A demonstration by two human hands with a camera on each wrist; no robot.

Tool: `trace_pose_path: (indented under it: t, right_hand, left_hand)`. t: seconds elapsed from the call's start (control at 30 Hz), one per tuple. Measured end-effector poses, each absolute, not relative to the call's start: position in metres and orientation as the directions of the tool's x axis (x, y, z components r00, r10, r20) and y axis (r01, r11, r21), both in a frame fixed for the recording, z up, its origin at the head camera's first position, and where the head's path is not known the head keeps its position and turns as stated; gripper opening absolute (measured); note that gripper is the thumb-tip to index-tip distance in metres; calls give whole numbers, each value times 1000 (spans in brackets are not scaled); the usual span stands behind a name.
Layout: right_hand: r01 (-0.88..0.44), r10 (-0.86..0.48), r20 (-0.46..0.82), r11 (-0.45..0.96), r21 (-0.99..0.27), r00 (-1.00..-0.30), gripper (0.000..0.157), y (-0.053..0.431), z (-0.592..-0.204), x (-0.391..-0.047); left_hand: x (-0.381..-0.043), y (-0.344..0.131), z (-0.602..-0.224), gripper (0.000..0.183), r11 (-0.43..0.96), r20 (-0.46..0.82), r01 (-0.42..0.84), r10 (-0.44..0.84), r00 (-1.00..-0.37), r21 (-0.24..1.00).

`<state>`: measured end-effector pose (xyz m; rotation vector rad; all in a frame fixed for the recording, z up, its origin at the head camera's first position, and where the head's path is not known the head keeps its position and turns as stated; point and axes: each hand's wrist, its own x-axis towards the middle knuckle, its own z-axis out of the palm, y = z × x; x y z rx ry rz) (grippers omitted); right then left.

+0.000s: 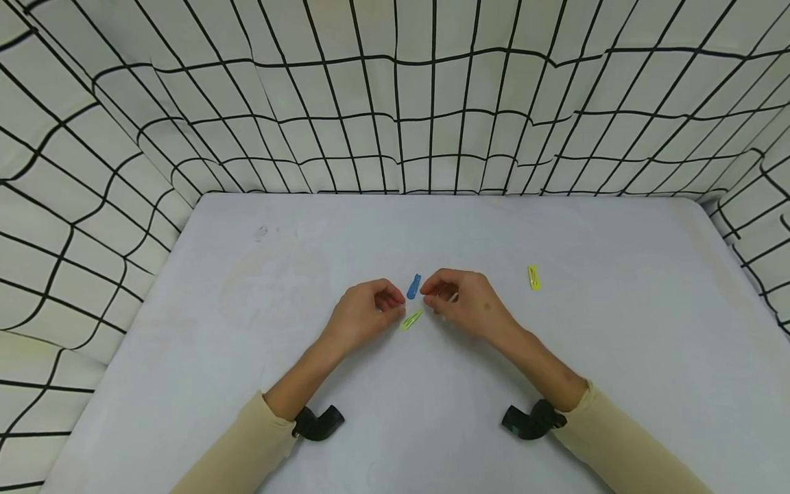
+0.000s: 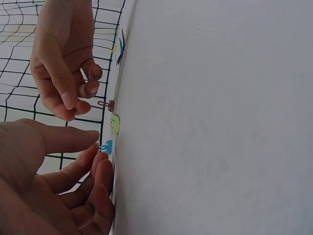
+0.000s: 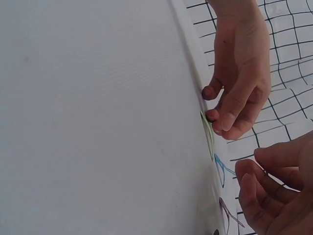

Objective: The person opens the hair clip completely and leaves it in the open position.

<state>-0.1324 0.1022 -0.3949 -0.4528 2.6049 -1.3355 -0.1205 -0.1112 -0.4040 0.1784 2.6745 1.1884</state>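
A blue hair clip (image 1: 413, 287) and a light green hair clip (image 1: 411, 320) lie on the white table between my hands. My left hand (image 1: 368, 309) is just left of both, fingers loosely bent, its thumb tip and fingertips apart. On the other side, my right hand (image 1: 465, 302) has its thumb and index fingertips close by the blue clip, with nothing seen between them. A dark red clip (image 2: 110, 105) shows on the table in both wrist views; the head view does not show it, as my right hand covers that area.
A yellow clip (image 1: 533, 278) lies off to the right on the table (image 1: 296, 240). Black wire grid (image 1: 432, 123) over white sheeting stands along the back and sides. Dark curved wrist mounts (image 1: 319, 423) stick out from the sleeves.
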Motion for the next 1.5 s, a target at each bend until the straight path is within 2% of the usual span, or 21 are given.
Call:
trace_pose_path:
  t: [0.4,0.67,0.9,1.13,1.5]
  right_hand:
    - [-252,-451,-31,554,-794,-892,11,108,-398,-127]
    - [-281,-514,-65,566,-775,-855,18,106,-403,-125]
    - [-351,-555,-90,635,-688,-827,24,100,-402,-127]
    - [-332,-528,-177,724,-605,-831,17,91,-399,-126]
    - [-325,-516,-167,725,-606,-840,12,91,-399,-125]
  left_hand:
    - [-112,-107,-401,11,708,-191,11,205,-960,707]
    - [-107,-108,-400,11,744,-199,27,214,-956,668]
    - [-105,-106,-398,16,769,-183,58,224,-957,637]
    - [-103,-104,-399,16,791,-172,71,218,-961,608]
    - [-103,-105,-400,8,801,-160,104,242,-957,589]
